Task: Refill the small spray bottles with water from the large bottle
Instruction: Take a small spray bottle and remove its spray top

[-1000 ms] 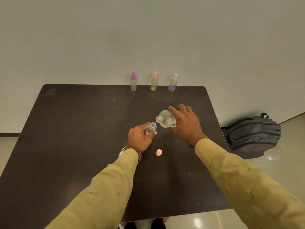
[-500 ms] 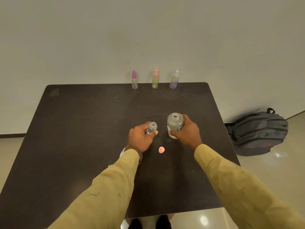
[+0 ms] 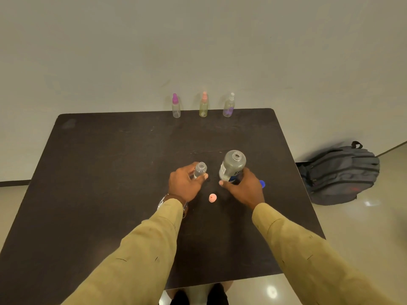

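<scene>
Dark table (image 3: 110,172). A pink cap (image 3: 212,198) lies loose between the two grips, slightly nearer the person. A blue cap (image 3: 262,183) shows just right of the right hand (image 3: 244,188), partly hidden by it. Three capped spray bottles (image 3: 203,105) stand in a row well beyond both grips. A backpack (image 3: 339,175) sits on the floor, far right.

The left hand (image 3: 187,186) is curled round the small bottle (image 3: 200,170), which is clear, uncapped and upright. The right hand grips the lower body of the large bottle (image 3: 232,166), which is labelled and uncapped. The water level in either cannot be told.
</scene>
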